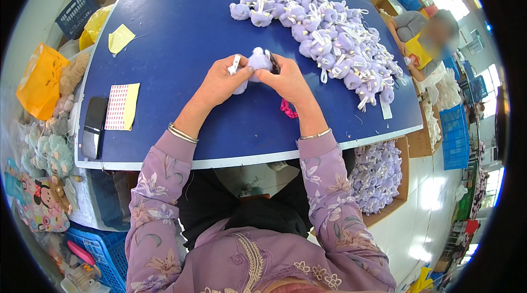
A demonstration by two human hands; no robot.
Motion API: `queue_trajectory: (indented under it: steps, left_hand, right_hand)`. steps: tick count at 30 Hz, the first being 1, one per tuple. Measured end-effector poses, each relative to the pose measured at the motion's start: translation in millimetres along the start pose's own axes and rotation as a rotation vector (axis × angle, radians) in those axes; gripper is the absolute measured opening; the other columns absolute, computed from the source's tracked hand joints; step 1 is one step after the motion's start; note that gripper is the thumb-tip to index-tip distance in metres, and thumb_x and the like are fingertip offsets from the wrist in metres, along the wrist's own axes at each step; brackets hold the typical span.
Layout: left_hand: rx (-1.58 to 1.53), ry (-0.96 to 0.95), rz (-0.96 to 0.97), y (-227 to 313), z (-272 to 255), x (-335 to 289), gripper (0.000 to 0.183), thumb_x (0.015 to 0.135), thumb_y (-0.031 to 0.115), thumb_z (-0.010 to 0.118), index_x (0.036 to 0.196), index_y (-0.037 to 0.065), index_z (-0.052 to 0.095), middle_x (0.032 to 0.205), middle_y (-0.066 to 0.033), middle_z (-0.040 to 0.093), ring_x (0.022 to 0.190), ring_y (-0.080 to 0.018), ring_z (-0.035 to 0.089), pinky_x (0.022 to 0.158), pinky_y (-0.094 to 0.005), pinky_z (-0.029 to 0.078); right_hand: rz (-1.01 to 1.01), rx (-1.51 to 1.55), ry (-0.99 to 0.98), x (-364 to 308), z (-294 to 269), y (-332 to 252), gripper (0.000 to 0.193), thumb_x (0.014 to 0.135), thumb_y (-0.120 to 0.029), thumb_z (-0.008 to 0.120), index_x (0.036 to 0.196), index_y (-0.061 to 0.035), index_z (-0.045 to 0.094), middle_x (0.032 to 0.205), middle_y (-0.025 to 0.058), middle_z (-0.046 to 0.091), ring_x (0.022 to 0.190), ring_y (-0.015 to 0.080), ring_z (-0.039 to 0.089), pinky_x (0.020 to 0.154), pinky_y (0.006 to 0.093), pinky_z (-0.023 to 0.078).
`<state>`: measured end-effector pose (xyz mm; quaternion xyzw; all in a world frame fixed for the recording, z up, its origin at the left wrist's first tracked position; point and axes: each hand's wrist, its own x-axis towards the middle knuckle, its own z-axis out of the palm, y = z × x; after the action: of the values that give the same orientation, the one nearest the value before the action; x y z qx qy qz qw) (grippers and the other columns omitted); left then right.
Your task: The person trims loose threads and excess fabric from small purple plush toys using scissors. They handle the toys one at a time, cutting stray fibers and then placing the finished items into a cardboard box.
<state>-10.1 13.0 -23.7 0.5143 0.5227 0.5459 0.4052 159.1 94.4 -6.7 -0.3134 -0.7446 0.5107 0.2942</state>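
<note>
Over the near middle of the blue table, I hold a small lavender plush toy (258,63) with a pale tuft on top. My left hand (224,77) is closed on its left side, beside a white label (234,64). Against the toy's right side, my right hand (285,77) grips small dark thread snips (273,63), partly hidden by the fingers. The right thumb also presses on the toy. Below the right wrist lies a bright pink looped thing (288,108) whose kind I cannot make out.
Many similar lavender plush toys (324,35) spread across the blue table (181,24). At left lie a black phone (94,128), a sticker sheet (122,107) and yellow paper (121,38). A box of lavender toys (379,175) stands below right. Another person (425,40) sits at right.
</note>
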Motion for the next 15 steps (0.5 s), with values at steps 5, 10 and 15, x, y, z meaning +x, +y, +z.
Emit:
queue_trajectory:
  steps: [5, 10, 15]
  left_hand:
    - [0.015, -0.018, -0.016, 3.3, -0.3, -1.0, 0.019, 0.091, 0.021, 0.062, 0.089, 0.003, 0.065, 0.074, 0.0034, 0.059, 0.066, -0.0044, 0.052, 0.058, -0.0227, 0.042]
    - [-0.113, 0.109, 0.055, 3.6, -1.8, 0.4, 0.019, 0.090, 0.022, 0.064, 0.096, 0.004, 0.066, 0.080, 0.0019, 0.061, 0.072, -0.0050, 0.054, 0.063, -0.0222, 0.045]
    - [-0.044, 0.067, -0.031, 13.5, -2.4, 0.0, 0.030, 0.090, 0.023, 0.065, 0.112, 0.003, 0.061, 0.094, 0.0001, 0.061, 0.083, -0.0061, 0.056, 0.071, -0.0224, 0.046]
  right_hand:
    - [0.012, -0.117, 0.018, 0.3, -0.5, 0.7, 0.027, 0.079, -0.022, 0.062, 0.085, 0.0047, 0.063, 0.073, 0.0021, 0.059, 0.066, 0.0101, 0.051, 0.058, 0.0295, 0.042]
    - [0.142, 0.266, -0.097, -3.2, -6.2, -12.1, 0.022, 0.083, -0.016, 0.059, 0.092, 0.0032, 0.061, 0.068, -0.0028, 0.051, 0.057, 0.0050, 0.043, 0.049, 0.0239, 0.034]
    - [0.146, 0.431, -0.167, -6.2, -1.9, -11.9, 0.017, 0.087, -0.012, 0.055, 0.097, 0.0007, 0.059, 0.065, -0.0050, 0.044, 0.052, 0.0013, 0.035, 0.045, 0.0200, 0.026]
